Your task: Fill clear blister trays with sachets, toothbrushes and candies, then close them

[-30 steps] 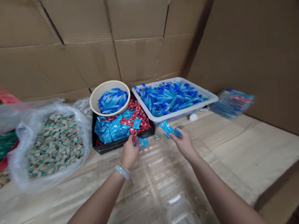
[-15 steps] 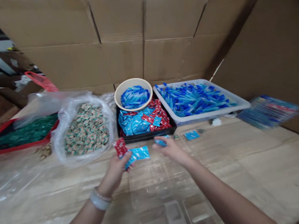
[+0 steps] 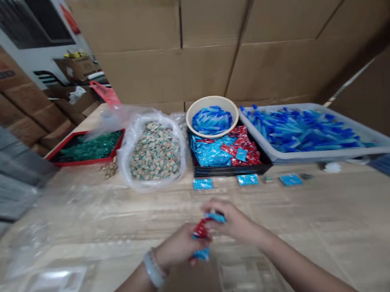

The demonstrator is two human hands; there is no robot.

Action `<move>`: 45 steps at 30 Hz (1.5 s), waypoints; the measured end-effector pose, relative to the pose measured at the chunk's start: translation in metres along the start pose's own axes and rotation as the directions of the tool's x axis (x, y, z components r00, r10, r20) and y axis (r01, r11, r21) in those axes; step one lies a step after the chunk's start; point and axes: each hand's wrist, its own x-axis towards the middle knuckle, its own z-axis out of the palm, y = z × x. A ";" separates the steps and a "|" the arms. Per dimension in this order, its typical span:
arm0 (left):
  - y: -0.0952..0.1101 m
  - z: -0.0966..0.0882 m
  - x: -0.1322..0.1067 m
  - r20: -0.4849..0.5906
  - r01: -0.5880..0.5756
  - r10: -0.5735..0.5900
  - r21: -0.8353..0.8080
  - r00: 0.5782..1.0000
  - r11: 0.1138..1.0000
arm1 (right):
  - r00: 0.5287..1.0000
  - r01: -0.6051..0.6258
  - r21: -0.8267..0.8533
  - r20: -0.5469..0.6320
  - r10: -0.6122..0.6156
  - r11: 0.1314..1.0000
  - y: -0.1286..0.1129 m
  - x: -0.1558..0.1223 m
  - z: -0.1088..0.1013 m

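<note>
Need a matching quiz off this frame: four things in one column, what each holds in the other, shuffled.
Column A
1. bowl
2. clear bag
3. red tray
4. left hand

Column B
a. green pieces
b. red and blue packets
c. blue sticks
d. tan squares

Pairs: 1-c, 2-d, 3-a, 4-b.

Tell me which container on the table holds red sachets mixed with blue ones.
The black rectangular tray; the cream round bowl and the white plastic basket hold only blue pieces.
</note>
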 end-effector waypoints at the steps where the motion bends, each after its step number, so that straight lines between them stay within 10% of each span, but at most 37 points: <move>1: -0.005 0.002 -0.005 0.078 -0.007 0.007 -0.001 0.997 1.000 | 0.999 -0.018 0.004 0.043 0.018 1.000 -0.001 -0.013 0.007; 4: -0.018 -0.006 -0.022 0.106 -0.010 0.014 -0.035 0.994 0.999 | 0.956 -0.216 0.076 -0.184 0.226 0.973 0.016 -0.045 0.008; 7: -0.025 -0.038 -0.035 -0.080 -0.067 0.064 -0.035 0.995 0.997 | 0.731 -0.354 0.208 -0.546 0.409 0.912 0.047 -0.062 -0.009; 9: -0.024 -0.065 -0.032 -0.186 -0.136 0.146 0.068 0.972 0.988 | 0.662 -0.369 0.217 -0.621 0.420 0.904 0.062 -0.066 -0.015; 14: -0.013 -0.116 0.006 -0.367 -0.201 0.453 0.553 0.812 0.808 | 0.791 -0.391 0.007 -0.508 0.340 0.920 0.065 -0.049 0.001; 19: -0.014 -0.119 0.036 -0.249 -0.046 0.470 0.847 0.847 0.530 | 0.902 -0.402 -0.528 -0.367 0.226 0.748 0.029 -0.070 0.002; 22: -0.024 -0.110 0.040 -0.249 0.040 0.559 0.933 0.791 0.359 | 0.977 -0.214 -0.711 -0.141 0.163 0.670 0.015 -0.101 0.007; 26: -0.040 -0.104 0.036 -0.241 0.066 0.738 0.964 0.631 0.258 | 0.991 -0.137 -0.805 -0.119 0.068 0.577 0.024 -0.123 0.033; 30: -0.047 -0.101 0.027 -0.076 -0.084 0.775 0.983 0.628 0.165 | 0.992 0.045 -0.838 -0.026 -0.121 0.544 0.038 -0.135 0.051; 35: 0.006 -0.079 0.052 -0.037 -0.287 0.841 0.931 0.540 0.225 | 0.957 0.258 -0.804 0.134 -0.258 0.536 0.033 -0.126 0.017; 37: 0.049 -0.063 0.083 -0.010 -0.353 0.827 0.901 0.563 0.251 | 0.958 0.127 -0.832 -0.038 -0.283 0.540 0.031 -0.095 -0.017; 40: 0.112 -0.037 0.141 -0.062 -0.201 0.676 0.931 0.735 0.304 | 0.941 -0.073 -0.818 -0.245 -0.232 0.571 0.037 -0.021 -0.080; 45: 0.149 0.002 0.218 -0.216 0.122 0.390 0.960 0.895 0.252 | 0.888 -0.461 -0.694 -0.363 0.284 0.554 0.073 0.087 -0.154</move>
